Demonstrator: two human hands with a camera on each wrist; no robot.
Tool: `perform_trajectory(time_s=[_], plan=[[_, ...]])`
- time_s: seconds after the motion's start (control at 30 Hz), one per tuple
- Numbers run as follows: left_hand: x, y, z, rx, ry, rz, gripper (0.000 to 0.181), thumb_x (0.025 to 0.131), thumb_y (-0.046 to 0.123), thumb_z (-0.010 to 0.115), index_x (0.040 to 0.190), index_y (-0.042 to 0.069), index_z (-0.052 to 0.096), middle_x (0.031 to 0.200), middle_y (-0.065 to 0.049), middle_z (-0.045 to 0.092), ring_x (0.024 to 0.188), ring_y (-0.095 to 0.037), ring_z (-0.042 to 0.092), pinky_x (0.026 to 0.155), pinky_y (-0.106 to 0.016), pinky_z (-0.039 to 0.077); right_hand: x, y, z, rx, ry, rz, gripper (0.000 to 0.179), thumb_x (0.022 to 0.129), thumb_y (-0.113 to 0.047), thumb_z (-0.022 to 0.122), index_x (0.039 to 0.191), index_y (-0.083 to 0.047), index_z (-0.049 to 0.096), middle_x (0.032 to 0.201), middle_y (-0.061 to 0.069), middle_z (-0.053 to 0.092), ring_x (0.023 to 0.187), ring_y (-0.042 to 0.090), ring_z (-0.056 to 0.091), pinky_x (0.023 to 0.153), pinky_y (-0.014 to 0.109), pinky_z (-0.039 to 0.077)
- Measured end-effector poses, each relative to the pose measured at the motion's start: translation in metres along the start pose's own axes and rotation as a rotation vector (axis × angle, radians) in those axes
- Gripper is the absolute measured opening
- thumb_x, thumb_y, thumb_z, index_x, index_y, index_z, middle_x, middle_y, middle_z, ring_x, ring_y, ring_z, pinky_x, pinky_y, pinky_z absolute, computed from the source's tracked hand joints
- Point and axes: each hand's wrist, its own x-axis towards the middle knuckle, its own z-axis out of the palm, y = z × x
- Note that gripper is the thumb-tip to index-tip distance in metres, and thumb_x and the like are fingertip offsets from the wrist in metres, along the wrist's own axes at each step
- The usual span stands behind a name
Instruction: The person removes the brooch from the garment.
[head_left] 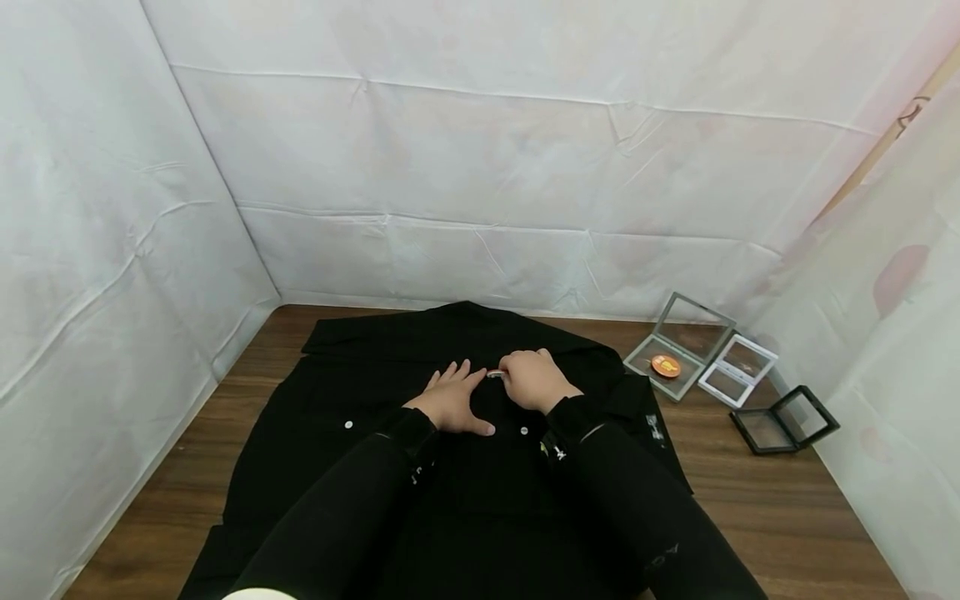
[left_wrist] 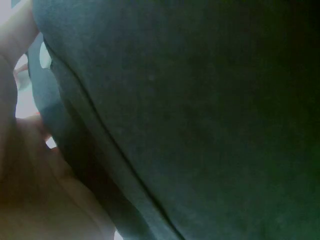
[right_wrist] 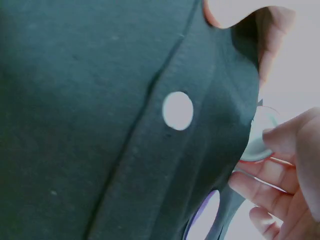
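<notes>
A black shirt (head_left: 450,492) lies spread on the table, with small white buttons (head_left: 348,425) showing on it. My right hand (head_left: 536,381) pinches a small round badge (right_wrist: 261,132) between thumb and fingers at the cloth's upper part. The badge looks silvery with a red rim in the right wrist view. Just left of it, my left hand (head_left: 452,402) rests on the shirt, fingers straight and spread, thumb apart. Close to the right wrist camera are a white button (right_wrist: 178,110) and a purple-rimmed disc (right_wrist: 205,217). The cloth hides part of both hands in the wrist views.
At the right stands an open grey-rimmed clear case (head_left: 652,383) with an orange round badge (head_left: 665,366) in it. Beside it are an open white case (head_left: 729,387) and an open black case (head_left: 765,433). White sheets (head_left: 480,150) hang round the wooden table (head_left: 757,500).
</notes>
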Motion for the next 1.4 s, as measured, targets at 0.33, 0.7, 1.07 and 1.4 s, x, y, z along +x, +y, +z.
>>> perform_trajectory(time_s=[0.33, 0.7, 1.07, 1.4], plan=[[0.003, 0.004, 0.006, 0.048, 0.070, 0.046, 0.120, 0.080, 0.056, 0.085, 0.168, 0.027, 0.008, 0.170, -0.012, 0.018, 0.156, -0.038, 0.014, 0.122, -0.062, 0.012, 0.004, 0.012, 0.006, 0.219, 0.042, 0.094, 0.023, 0.107, -0.024, 0.059, 0.121, -0.012, 0.073, 0.111, 0.004, 0.073, 0.102, 0.025, 0.067, 0.101, 0.052, 0.042], [0.003, 0.007, 0.006, 0.062, 0.086, 0.074, 0.116, 0.080, 0.054, 0.086, 0.167, 0.031, 0.012, 0.170, -0.009, 0.020, 0.155, -0.037, 0.018, 0.120, -0.066, 0.014, 0.011, 0.023, 0.022, 0.430, 0.109, 0.250, 0.010, 0.105, -0.024, 0.063, 0.105, -0.014, 0.063, 0.091, -0.001, 0.067, 0.082, 0.018, 0.064, 0.087, 0.045, 0.047], [0.001, 0.008, 0.004, 0.075, 0.050, 0.063, 0.105, 0.083, 0.057, 0.082, 0.166, 0.025, 0.025, 0.170, -0.008, 0.020, 0.157, -0.033, 0.013, 0.122, -0.062, 0.011, 0.011, 0.021, 0.029, 0.345, 0.125, 0.252, 0.016, 0.103, -0.022, 0.065, 0.106, -0.015, 0.079, 0.102, 0.001, 0.069, 0.094, 0.022, 0.063, 0.092, 0.051, 0.038], [0.005, 0.001, 0.004, 0.076, 0.027, 0.032, 0.104, 0.082, 0.061, 0.081, 0.165, 0.026, 0.028, 0.171, -0.005, 0.017, 0.157, -0.030, 0.012, 0.123, -0.060, 0.009, -0.001, 0.001, 0.019, 0.081, 0.000, 0.133, 0.040, 0.102, -0.033, 0.066, 0.133, -0.008, 0.069, 0.123, 0.009, 0.062, 0.112, 0.030, 0.057, 0.094, 0.052, 0.037]])
